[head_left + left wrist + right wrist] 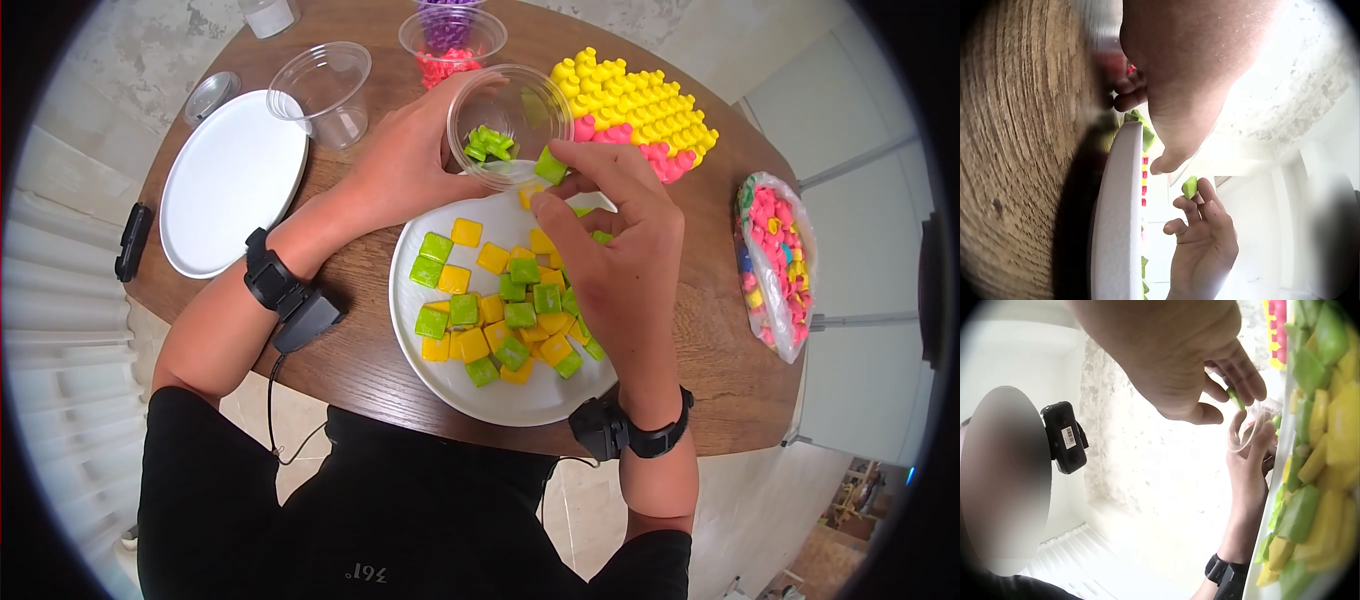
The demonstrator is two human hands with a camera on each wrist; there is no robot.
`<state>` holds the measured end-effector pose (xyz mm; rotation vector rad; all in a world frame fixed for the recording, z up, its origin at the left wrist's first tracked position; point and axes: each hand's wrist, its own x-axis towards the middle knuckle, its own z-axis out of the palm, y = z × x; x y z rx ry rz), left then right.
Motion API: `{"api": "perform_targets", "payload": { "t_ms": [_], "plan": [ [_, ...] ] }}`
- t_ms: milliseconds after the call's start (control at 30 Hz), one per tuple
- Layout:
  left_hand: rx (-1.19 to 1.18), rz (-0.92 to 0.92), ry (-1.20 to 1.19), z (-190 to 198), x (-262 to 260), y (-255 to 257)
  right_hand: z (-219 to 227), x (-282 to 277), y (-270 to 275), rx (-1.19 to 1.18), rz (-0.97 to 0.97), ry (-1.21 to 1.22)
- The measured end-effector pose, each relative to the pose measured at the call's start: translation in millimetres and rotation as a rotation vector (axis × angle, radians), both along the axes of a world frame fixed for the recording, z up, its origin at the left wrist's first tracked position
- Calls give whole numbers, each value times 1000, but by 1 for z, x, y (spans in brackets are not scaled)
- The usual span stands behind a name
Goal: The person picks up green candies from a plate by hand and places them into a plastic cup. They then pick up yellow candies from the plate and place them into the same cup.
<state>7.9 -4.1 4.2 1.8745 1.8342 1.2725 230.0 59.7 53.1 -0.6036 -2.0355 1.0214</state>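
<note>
Gripping clear plastic cup [510, 125]: left hand [408, 150], at white round plate's [450, 396] far edge. Right hand [628, 228] pinches green square [549, 166]; release low.

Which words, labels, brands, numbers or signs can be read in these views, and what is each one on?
"361°": upside down in the head view, on the person's black shirt.
Barcode label on the black device: too small and blurred to read.

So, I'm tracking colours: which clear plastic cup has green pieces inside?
The clear plastic cup gripped by the left hand; the other cups show pink pieces, purple pieces or nothing inside.
</note>
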Motion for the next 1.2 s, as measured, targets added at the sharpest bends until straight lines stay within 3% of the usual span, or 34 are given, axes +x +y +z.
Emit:
{"api": "perform_targets", "payload": {
  "t_ms": [1200],
  "plan": [
    [-51,3,-40,3,1,-1,-5,5,-11,163,140,-352]
  ]
}}
